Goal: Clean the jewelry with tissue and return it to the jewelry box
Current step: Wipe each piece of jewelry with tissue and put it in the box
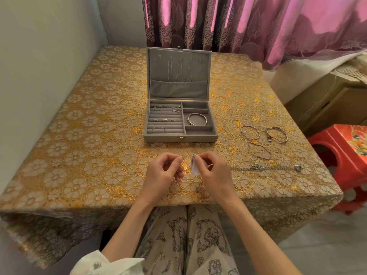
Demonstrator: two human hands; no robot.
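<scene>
The bench (79,135), under a gold flowered cloth, carries everything. At its middle stands the grey jewelry box (179,120), lid upright and open, well beyond the hands. Chains hang inside the lid; rings sit in the padded rows on the left, and a beaded bracelet (197,119) lies in a right-hand compartment. To the right of the box, apart from it, lie two bangles (250,132) and (276,134), with a thin chain (260,151) just below them and a longer necklace (278,168) stretched out beside the right hand.

The hands hover over the near edge of the bench, close together. The right hand (213,175) pinches a small folded tissue (195,165) between thumb and fingers, the other fingers curled. The left hand (162,173) is curled with thumb and forefinger nearly meeting; a fine piece seems to run from it to the tissue, too thin to make out, so I cannot tell what it grips.
</scene>
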